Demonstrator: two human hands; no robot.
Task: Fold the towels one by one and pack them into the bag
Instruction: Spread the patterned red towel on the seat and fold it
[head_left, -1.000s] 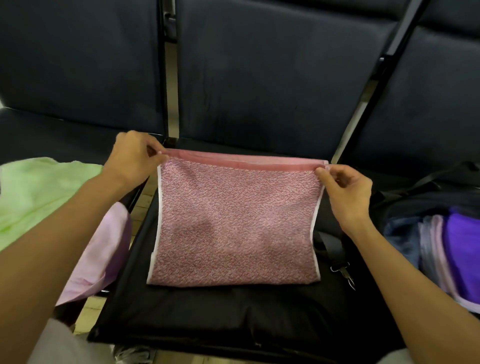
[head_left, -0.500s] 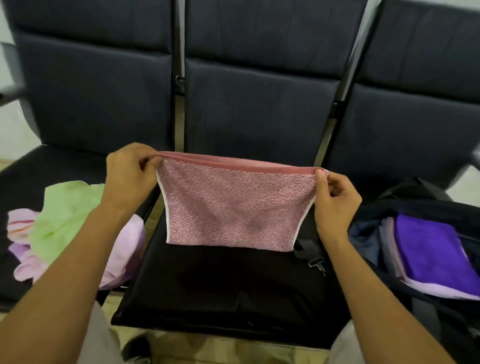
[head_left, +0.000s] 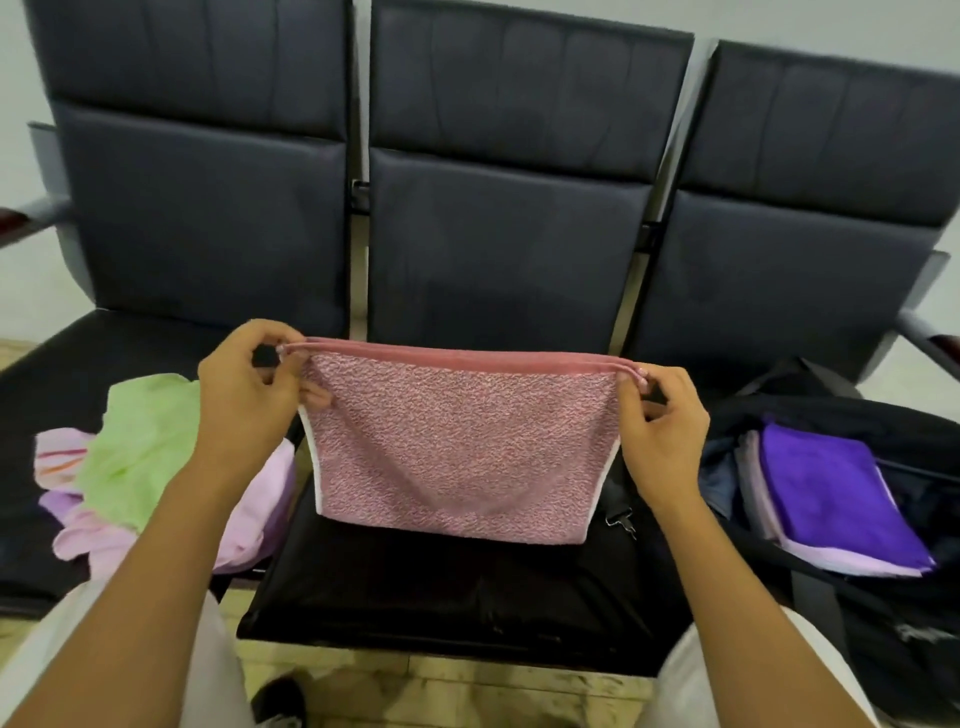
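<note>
Three dark padded seats (head_left: 498, 249) in a row fill the background, and the work goes on over the middle one. Both hands hold a pink towel (head_left: 457, 447) up above the middle seat cushion (head_left: 441, 587), its lower fold hanging just over the cushion or brushing it; I cannot tell which. The left hand (head_left: 249, 395) pinches the top left corner between thumb and fingers, and the right hand (head_left: 662, 434) pinches the top right corner the same way, with the doubled top edge stretched straight between them.

On the left seat lies a loose heap of towels (head_left: 145, 467), green on top of pale pink and lilac. On the right sits the open dark bag (head_left: 893, 623) with a folded purple towel (head_left: 831, 493) inside.

Judging by its sag in the middle, the pink towel is light, soft and limp, not slippery. Corners and hemmed edges look like the best places to hold, since a grip mid-cloth would probably let the layers slide apart.
</note>
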